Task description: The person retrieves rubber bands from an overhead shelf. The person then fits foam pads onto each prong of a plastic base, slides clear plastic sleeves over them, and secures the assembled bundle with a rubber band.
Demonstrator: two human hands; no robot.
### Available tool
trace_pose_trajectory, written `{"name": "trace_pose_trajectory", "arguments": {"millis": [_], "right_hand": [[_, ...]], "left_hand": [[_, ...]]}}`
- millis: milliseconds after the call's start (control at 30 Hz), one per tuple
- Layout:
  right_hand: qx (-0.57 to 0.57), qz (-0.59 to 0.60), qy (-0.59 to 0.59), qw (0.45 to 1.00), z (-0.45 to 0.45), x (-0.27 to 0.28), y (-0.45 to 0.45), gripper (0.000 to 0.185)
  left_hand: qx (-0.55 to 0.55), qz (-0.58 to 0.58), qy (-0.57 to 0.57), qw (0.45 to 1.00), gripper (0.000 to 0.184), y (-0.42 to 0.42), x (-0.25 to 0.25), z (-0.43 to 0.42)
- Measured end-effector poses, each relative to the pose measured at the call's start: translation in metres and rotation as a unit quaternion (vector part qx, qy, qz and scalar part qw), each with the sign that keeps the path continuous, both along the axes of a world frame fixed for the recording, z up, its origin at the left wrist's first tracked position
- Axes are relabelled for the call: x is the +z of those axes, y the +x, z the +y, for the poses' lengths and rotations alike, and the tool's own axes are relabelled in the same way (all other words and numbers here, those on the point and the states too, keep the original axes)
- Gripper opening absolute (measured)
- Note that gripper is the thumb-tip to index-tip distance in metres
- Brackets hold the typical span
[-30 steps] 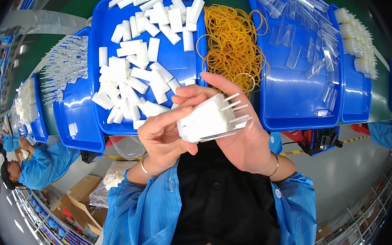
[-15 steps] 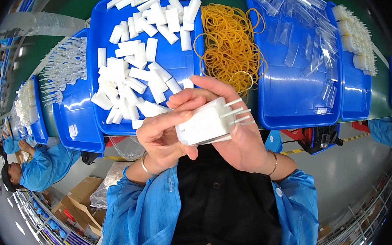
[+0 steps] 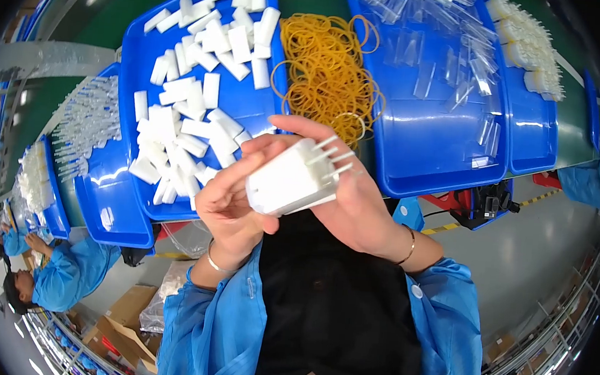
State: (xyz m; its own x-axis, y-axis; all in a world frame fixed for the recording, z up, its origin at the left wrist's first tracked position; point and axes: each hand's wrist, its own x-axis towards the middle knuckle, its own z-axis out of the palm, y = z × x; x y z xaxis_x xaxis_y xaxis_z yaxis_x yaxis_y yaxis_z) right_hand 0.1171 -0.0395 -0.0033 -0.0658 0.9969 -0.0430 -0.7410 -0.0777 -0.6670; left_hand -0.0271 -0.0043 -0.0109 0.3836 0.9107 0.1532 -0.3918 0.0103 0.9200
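Between my hands, in front of my chest, is a white block-shaped bundle (image 3: 283,180) with several thin white sticks poking out of its upper right end. My left hand (image 3: 230,199) has its fingers closed round the bundle's left side. At the stick end, my right hand (image 3: 358,210) grips the other side, thumb beside the sticks. Just beyond the hands, a blue tray (image 3: 247,102) carries many loose white blocks (image 3: 177,135). A heap of yellow rubber bands (image 3: 330,70) lies to its right.
A second blue tray (image 3: 430,148) holds clear plastic pieces (image 3: 425,74). Farther right, white stick bundles (image 3: 529,54) rest by another tray. Thin clear-and-white sticks (image 3: 90,125) lie at left. A co-worker in blue (image 3: 71,275) sits at far left. Cardboard boxes (image 3: 124,315) stand on the floor.
The trays and rubber bands have shifted left in view. Both hands and the bundle also appear farther left, and the bundle is turned slightly, its sticks angled more upward.
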Motion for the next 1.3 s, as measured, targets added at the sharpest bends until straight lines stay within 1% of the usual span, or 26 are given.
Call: {"name": "trace_pose_trajectory", "arguments": {"millis": [33, 67, 100, 133, 167, 200, 233, 267, 300, 367, 467, 567, 667, 767, 800, 867, 900, 933, 967, 1000, 1033, 1067, 1133, 1167, 1300], "right_hand": [[-0.007, -0.025, -0.001, 1.000, 0.000, -0.004, 0.004, 0.057], [-0.035, -0.082, 0.007, 0.996, -0.003, -0.003, 0.013, 0.052], [-0.080, -0.167, 0.015, 0.983, -0.005, 0.001, 0.026, 0.047], [-0.144, -0.287, 0.025, 0.947, -0.007, 0.007, 0.044, 0.042], [-0.216, -0.423, 0.029, 0.880, -0.010, 0.012, 0.064, 0.037], [-0.280, -0.553, 0.024, 0.785, -0.011, 0.014, 0.082, 0.033], [-0.359, -0.672, -0.003, 0.647, -0.006, 0.010, 0.093, 0.021], [-0.355, -0.783, -0.014, 0.510, -0.002, 0.007, 0.108, 0.024], [-0.352, -0.842, -0.039, 0.407, 0.001, -0.001, 0.116, 0.029], [-0.325, -0.876, -0.058, 0.351, 0.006, -0.011, 0.123, 0.031], [-0.279, -0.901, -0.082, 0.322, 0.008, -0.015, 0.121, 0.026], [-0.256, -0.911, -0.087, 0.312, 0.004, -0.020, 0.124, 0.020], [-0.237, -0.908, -0.078, 0.337, -0.002, -0.020, 0.124, 0.016], [-0.268, -0.856, -0.066, 0.437, -0.010, -0.017, 0.125, 0.019], [-0.305, -0.845, -0.038, 0.437, -0.010, -0.013, 0.122, 0.017], [-0.322, -0.734, -0.060, 0.595, -0.015, 0.003, 0.114, 0.016], [-0.324, -0.668, -0.070, 0.666, -0.020, 0.008, 0.109, 0.015], [-0.336, -0.581, -0.040, 0.740, -0.026, 0.008, 0.107, 0.015], [-0.328, -0.524, -0.037, 0.785, -0.031, 0.014, 0.099, 0.014], [-0.318, -0.464, -0.035, 0.826, -0.036, 0.023, 0.089, 0.014], [-0.307, -0.402, -0.033, 0.862, -0.038, 0.029, 0.081, 0.014], [-0.294, -0.378, 0.005, 0.878, -0.038, 0.027, 0.076, 0.014], [-0.255, -0.336, 0.020, 0.906, -0.039, 0.024, 0.067, 0.014], [-0.241, -0.322, 0.029, 0.915, -0.038, 0.023, 0.063, 0.014], [-0.242, -0.379, 0.065, 0.891, -0.030, 0.017, 0.049, 0.014]], "left_hand": [[0.008, 0.010, -0.026, 1.000, 0.076, 0.002, 0.001, 0.000], [0.007, 0.007, -0.047, 0.999, 0.075, 0.002, 0.000, 0.001], [0.007, 0.019, -0.071, 0.997, 0.074, 0.000, 0.001, 0.002], [0.008, 0.031, -0.095, 0.995, 0.072, -0.002, 0.002, 0.002], [0.002, 0.020, -0.107, 0.994, 0.072, -0.003, 0.002, 0.003], [-0.003, 0.011, -0.118, 0.993, 0.071, -0.004, 0.001, 0.003], [-0.006, 0.003, -0.131, 0.991, 0.071, -0.005, 0.000, 0.004], [-0.015, 0.001, -0.143, 0.990, 0.071, -0.008, -0.001, 0.004], [-0.023, -0.002, -0.147, 0.989, 0.071, -0.009, -0.003, 0.004], [-0.036, -0.010, -0.153, 0.987, 0.070, -0.011, -0.007, 0.003], [-0.028, 0.003, -0.169, 0.985, 0.070, -0.015, -0.010, 0.000], [-0.054, -0.060, -0.177, 0.981, 0.061, -0.014, -0.009, 0.000], [-0.070, -0.067, -0.181, 0.979, 0.060, -0.010, -0.005, 0.001], [-0.090, -0.063, -0.185, 0.977, 0.056, -0.007, 0.001, 0.000], [-0.097, -0.071, -0.169, 0.978, 0.055, -0.006, 0.002, 0.000], [-0.110, -0.088, -0.137, 0.981, 0.052, -0.003, 0.002, 0.000], [-0.104, -0.075, -0.112, 0.985, 0.051, -0.004, 0.000, -0.001], [-0.097, -0.062, -0.087, 0.990, 0.050, -0.004, -0.001, -0.001], [-0.092, -0.048, -0.062, 0.993, 0.049, -0.005, -0.002, -0.002], [-0.082, -0.048, -0.113, 0.989, 0.045, -0.006, 0.001, -0.005], [-0.077, -0.032, -0.091, 0.992, 0.044, -0.007, 0.001, -0.006], [-0.073, -0.016, -0.068, 0.995, 0.042, -0.007, 0.001, -0.006], [-0.069, 0.000, -0.008, 0.998, 0.040, -0.007, 0.000, -0.004], [-0.072, -0.006, -0.004, 0.997, 0.040, -0.007, -0.001, -0.003], [-0.074, -0.017, 0.001, 0.997, 0.038, -0.010, -0.001, -0.004]]}}
